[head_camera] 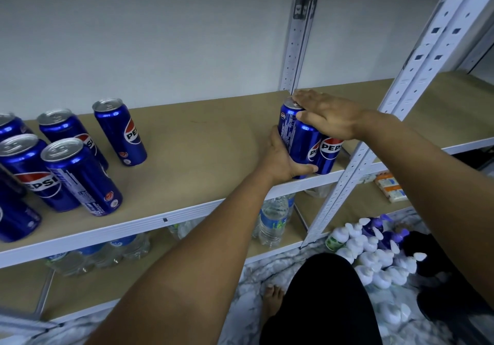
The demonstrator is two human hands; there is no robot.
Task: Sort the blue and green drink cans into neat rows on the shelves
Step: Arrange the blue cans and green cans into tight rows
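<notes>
Cans (303, 141), blue, three in a cluster: stood upright at the right end of the shelf (203, 141), just beside the front post (355, 157). The nearest can is gripped low on its side by the left hand (284, 158), thumb curled round the front near the base. The right hand (327, 116) is laid flat across the can tops, fingers straight and reaching to the rearmost can, by the rear post (296, 50).

Loose cans (80, 176), blue, six or so: stood in an uneven group at the left end of the same shelf, well apart from the front post; one can (120, 132) is set apart from the group, on the side nearer the post.

Water bottles (272, 221), clear with blue labels: kept on the lower shelf (278, 245), below the held cans, left of the front post's foot.

White bottles (374, 259), some with purple tops: lain on the marbled floor (256, 277), right of the front post's foot.

Small packets (390, 186), orange and white: kept on the adjoining shelf, right of the front post.
</notes>
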